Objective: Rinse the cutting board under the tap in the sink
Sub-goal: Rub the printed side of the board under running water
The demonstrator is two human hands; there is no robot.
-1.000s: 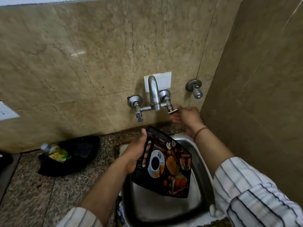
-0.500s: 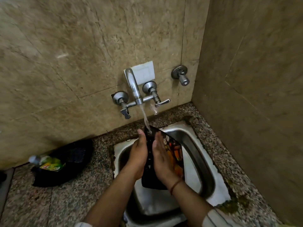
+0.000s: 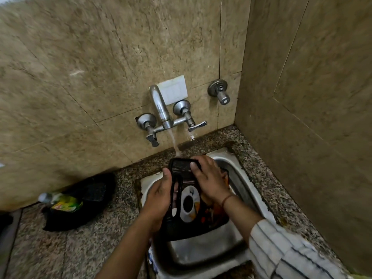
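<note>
A black cutting board (image 3: 188, 206) printed with a coffee cup and food pictures tilts over the steel sink (image 3: 203, 252). My left hand (image 3: 159, 195) grips its left edge by the slotted handle. My right hand (image 3: 209, 178) lies flat across the board's upper face, fingers spread near the top edge. Water runs from the wall tap (image 3: 161, 109) in a thin stream and lands on the board's top edge. A smaller trickle falls from the right tap lever (image 3: 197, 125).
A black bowl (image 3: 80, 200) with a green-labelled bottle (image 3: 62, 203) in it sits on the granite counter (image 3: 70, 248) to the left. A second valve (image 3: 220, 92) sticks out of the tiled wall. The side wall (image 3: 312, 117) closes the right.
A second ago my right hand was on the tap lever and no water ran. Water flows now, my right hand came onto the board and slid up its face, and the board turned flatter.
</note>
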